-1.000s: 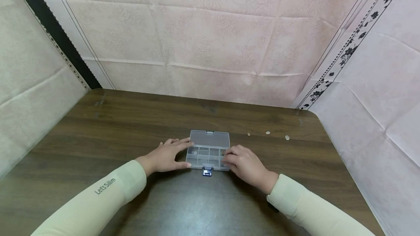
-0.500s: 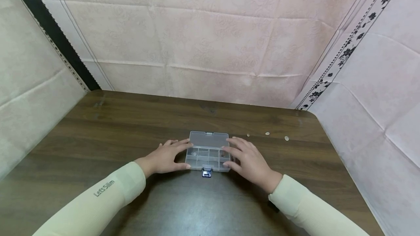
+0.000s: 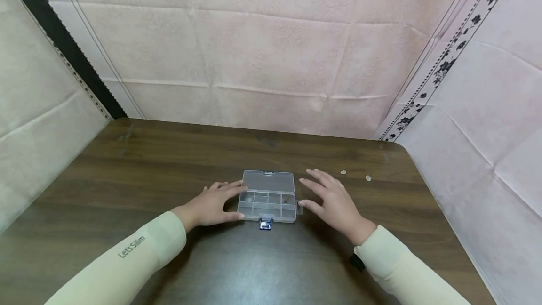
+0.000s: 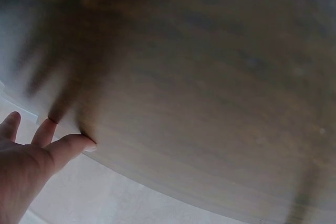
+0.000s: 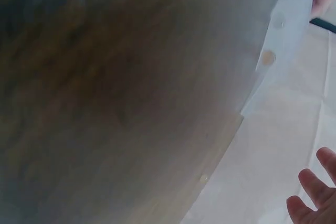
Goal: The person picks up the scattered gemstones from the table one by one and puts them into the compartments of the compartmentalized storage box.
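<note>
A clear plastic compartment box (image 3: pixel 267 220) lies with its lid (image 3: pixel 268 181) laid back on the far side. My left hand (image 3: pixel 210 206) rests at the box's left edge, index finger and thumb extended and touching it. To the right of the box my right hand (image 3: pixel 334 204) hovers with spread fingers, holding nothing. Inside the box a pale disc (image 3: pixel 248 199) lies in a left compartment and a brownish disc (image 3: pixel 287 200) in a far right one; they look like coins. The right wrist view shows the brownish disc (image 5: pixel 269 57) through the plastic.
Two pale coin-like discs, a nearer one (image 3: pixel 343 172) and one farther right (image 3: pixel 368 178), lie on the brown wooden table (image 3: pixel 190 154). A blue-and-silver tab (image 3: pixel 265 224) sits at the box's front edge. Pale patterned cloth (image 3: pixel 262 60) hangs behind the table.
My right hand has straightened its fingers and moved right, off the compartments, uncovering the brownish disc. It now hides a small disc on the table. The left hand stays at the box.
</note>
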A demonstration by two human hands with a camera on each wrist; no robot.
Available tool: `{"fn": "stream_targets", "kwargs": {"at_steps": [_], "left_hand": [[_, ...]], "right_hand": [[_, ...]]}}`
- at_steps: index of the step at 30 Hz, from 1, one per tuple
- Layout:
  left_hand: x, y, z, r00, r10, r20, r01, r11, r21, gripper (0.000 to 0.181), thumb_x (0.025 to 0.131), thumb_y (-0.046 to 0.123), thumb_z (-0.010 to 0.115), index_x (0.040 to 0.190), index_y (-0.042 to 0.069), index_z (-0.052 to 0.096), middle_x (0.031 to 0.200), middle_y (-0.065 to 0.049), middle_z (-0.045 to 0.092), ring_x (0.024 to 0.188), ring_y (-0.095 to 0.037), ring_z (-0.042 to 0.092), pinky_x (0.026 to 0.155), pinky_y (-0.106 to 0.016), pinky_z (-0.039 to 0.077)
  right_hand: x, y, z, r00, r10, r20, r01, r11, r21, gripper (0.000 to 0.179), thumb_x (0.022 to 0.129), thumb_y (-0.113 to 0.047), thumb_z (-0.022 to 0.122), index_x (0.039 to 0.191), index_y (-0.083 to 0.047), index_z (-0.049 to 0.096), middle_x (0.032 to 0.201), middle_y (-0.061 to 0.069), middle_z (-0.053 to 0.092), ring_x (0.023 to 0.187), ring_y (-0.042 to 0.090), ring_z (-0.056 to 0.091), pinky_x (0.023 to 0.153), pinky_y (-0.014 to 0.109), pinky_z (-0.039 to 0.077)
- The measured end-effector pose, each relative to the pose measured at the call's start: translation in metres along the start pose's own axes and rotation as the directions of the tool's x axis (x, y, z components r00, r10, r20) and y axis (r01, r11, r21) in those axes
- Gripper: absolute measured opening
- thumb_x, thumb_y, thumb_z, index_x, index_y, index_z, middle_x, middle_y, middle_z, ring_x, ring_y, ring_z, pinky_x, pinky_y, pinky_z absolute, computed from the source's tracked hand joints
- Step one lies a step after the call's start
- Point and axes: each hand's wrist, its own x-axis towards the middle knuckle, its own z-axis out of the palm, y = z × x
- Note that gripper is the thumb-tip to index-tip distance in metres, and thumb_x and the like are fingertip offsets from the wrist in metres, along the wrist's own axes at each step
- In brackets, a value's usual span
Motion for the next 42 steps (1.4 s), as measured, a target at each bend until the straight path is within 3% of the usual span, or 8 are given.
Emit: {"fn": "stream_targets", "kwargs": {"at_steps": [10, 18, 29, 42], "left_hand": [[-0.001, 0.0, 0.0, 1.0, 0.008, -0.007, -0.008, 1.0, -0.006, 0.077, 0.084, 0.063, 0.061, 0.149, 0.026, 0.039, 0.158, 0.001, 0.028, 0.139, -0.043, 0.026, 0.101, -0.076, 0.018], [-0.001, 0.001, -0.001, 1.0, 0.007, -0.006, -0.007, 1.0, -0.01, 0.077, 0.085, 0.061, 0.062, 0.149, 0.026, 0.039, 0.158, 0.001, 0.027, 0.14, -0.043, 0.026, 0.101, -0.076, 0.017], [-0.001, 0.001, 0.0, 1.0, 0.004, -0.004, -0.004, 1.0, -0.004, 0.076, 0.085, 0.061, 0.062, 0.149, 0.026, 0.039, 0.158, 0.0, 0.027, 0.139, -0.044, 0.026, 0.101, -0.076, 0.017], [-0.001, 0.002, 0.0, 1.0, -0.001, -0.003, 0.001, 1.0, -0.005, 0.076, 0.085, 0.061, 0.062, 0.149, 0.026, 0.039, 0.158, 0.001, 0.028, 0.139, -0.044, 0.026, 0.101, -0.076, 0.018]], "right_hand": [[-0.002, 0.017, -0.003, 0.998, 0.049, -0.031, -0.048, 0.998, 0.029, 0.055, 0.081, -0.03, 0.079, 0.129, -0.01, 0.063, 0.141, 0.013, 0.05, 0.131, 0.034, 0.044, 0.104, 0.06, 0.033], [-0.001, 0.027, -0.007, 0.991, 0.133, -0.007, -0.132, 0.988, 0.076, 0.056, 0.082, -0.028, 0.078, 0.132, -0.01, 0.06, 0.143, 0.013, 0.048, 0.13, 0.035, 0.045, 0.109, 0.061, 0.026], [0.0, 0.043, -0.01, 0.976, 0.218, -0.023, -0.215, 0.971, 0.107, 0.057, 0.082, -0.027, 0.078, 0.132, -0.008, 0.059, 0.142, 0.014, 0.048, 0.128, 0.039, 0.045, 0.099, 0.058, 0.039], [-0.003, 0.07, -0.019, 0.94, 0.341, 0.004, -0.338, 0.932, 0.131, 0.058, 0.087, -0.031, 0.073, 0.137, -0.007, 0.054, 0.145, 0.016, 0.044, 0.128, 0.041, 0.043, 0.099, 0.059, 0.037]]}}
